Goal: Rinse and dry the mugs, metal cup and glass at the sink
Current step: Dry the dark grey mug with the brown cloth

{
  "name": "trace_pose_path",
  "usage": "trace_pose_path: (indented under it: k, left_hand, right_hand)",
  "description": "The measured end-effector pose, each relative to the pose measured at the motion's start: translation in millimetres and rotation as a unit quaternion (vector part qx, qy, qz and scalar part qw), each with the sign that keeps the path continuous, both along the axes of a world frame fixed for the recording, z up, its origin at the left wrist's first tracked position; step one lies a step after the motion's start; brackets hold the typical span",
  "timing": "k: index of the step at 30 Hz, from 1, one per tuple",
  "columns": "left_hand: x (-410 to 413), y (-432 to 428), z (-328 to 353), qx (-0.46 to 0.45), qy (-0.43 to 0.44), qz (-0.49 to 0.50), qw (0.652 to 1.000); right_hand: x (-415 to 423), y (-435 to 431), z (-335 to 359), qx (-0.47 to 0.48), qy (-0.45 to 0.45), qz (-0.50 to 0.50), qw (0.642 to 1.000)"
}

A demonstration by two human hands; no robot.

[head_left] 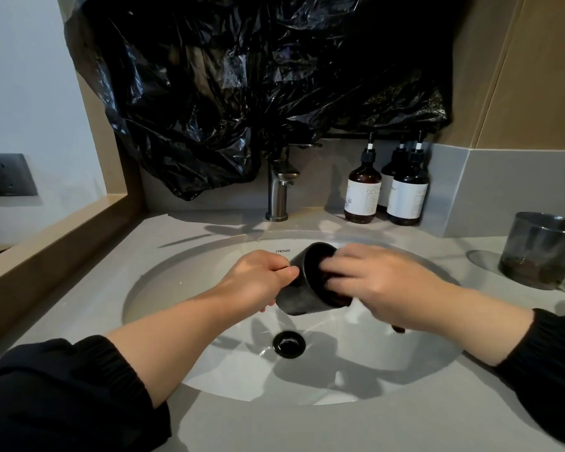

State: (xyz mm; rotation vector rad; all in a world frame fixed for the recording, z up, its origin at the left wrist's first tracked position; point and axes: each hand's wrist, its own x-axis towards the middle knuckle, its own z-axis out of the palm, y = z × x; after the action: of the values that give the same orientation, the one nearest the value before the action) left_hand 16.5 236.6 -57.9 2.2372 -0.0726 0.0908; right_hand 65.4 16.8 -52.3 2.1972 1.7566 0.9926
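A dark grey metal cup (302, 298) is held tilted over the white sink basin (163, 288), its mouth turned up and to the right. My left hand (264, 275) grips the cup's outer wall from the left. The fingers of my right hand (382, 285) reach into the cup's mouth and hold a dark brown cloth (339, 300) pressed inside; a bit of the cloth shows under the palm. A smoky glass tumbler (542, 249) stands on the counter at the far right. No mugs are in view.
The faucet (279, 190) stands behind the basin with no water running. Three brown pump bottles (362, 190) stand at the back right. A black drain (289, 344) sits in the basin's bottom. A black plastic bag (242, 76) covers the wall above. Grey counter (307, 429) surrounds the sink.
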Motion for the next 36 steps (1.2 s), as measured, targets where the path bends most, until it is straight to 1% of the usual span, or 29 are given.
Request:
trace_pose_path:
  k: [3, 6, 9, 12, 17, 19, 21, 23, 25, 26, 27, 28, 30, 33, 36]
  left_hand:
    - [-6.0, -7.7, 1.2, 0.040, -0.012, -0.023, 0.999]
    - [-9.2, -12.0, 1.9, 0.076, -0.027, -0.027, 0.996]
    - [-11.3, -18.0, 4.6, 0.112, -0.046, -0.008, 0.993]
    - [-12.5, -21.6, 7.7, 0.114, -0.051, 0.005, 0.992]
    - [-14.4, -19.7, 8.3, 0.128, -0.064, 0.007, 0.990]
    - [-14.5, -17.6, 7.8, 0.117, -0.065, 0.007, 0.991]
    - [-13.5, -15.9, 7.2, 0.066, -0.058, 0.001, 0.996]
    - [-12.3, -16.1, 6.4, 0.014, -0.056, -0.009, 0.998]
    - [-11.8, -18.0, 5.4, 0.004, -0.063, -0.009, 0.998]
    - [-11.8, -18.6, 5.1, 0.012, -0.063, -0.006, 0.998]
    - [-11.8, -18.8, 4.5, 0.024, -0.059, -0.006, 0.998]
    - [-12.2, -18.9, 4.1, 0.041, -0.054, -0.011, 0.998]
    - [-13.0, -19.2, 3.2, 0.080, -0.040, -0.028, 0.996]
    - [-12.7, -19.9, 3.8, 0.112, -0.029, -0.034, 0.993]
    - [-10.8, -16.5, 6.6, 0.150, -0.027, -0.009, 0.988]
  right_hand:
    - [2.8, 13.8, -4.7, -0.103, 0.025, -0.019, 0.994]
    - [8.1, 18.0, -4.2, -0.142, 0.022, -0.062, 0.988]
    - [7.1, 20.0, -5.5, -0.120, 0.014, -0.068, 0.990]
    - [6.4, 19.6, -4.2, -0.116, -0.008, -0.072, 0.991]
    - [-3.9, 16.5, -2.6, -0.107, -0.039, -0.110, 0.987]
    - [-6.3, 14.7, -2.3, -0.090, -0.037, -0.125, 0.987]
    - [-3.7, 14.4, -1.8, -0.091, -0.032, -0.132, 0.987]
    - [-4.6, 21.7, 1.3, -0.096, -0.020, -0.160, 0.982]
    - [-5.1, 30.4, -0.6, -0.077, 0.036, -0.189, 0.978]
    - [-5.1, 33.0, -1.9, -0.060, 0.088, -0.209, 0.972]
    - [-6.5, 34.0, -1.9, -0.046, 0.167, -0.231, 0.957]
    - [-8.5, 33.8, -1.3, -0.034, 0.245, -0.255, 0.935]
    - [-12.1, 32.1, -1.3, -0.005, 0.362, -0.267, 0.893]
    - [-14.4, 24.8, 3.6, 0.029, 0.473, -0.239, 0.847]
    - [-18.6, 15.7, 13.3, 0.035, 0.516, -0.225, 0.826]
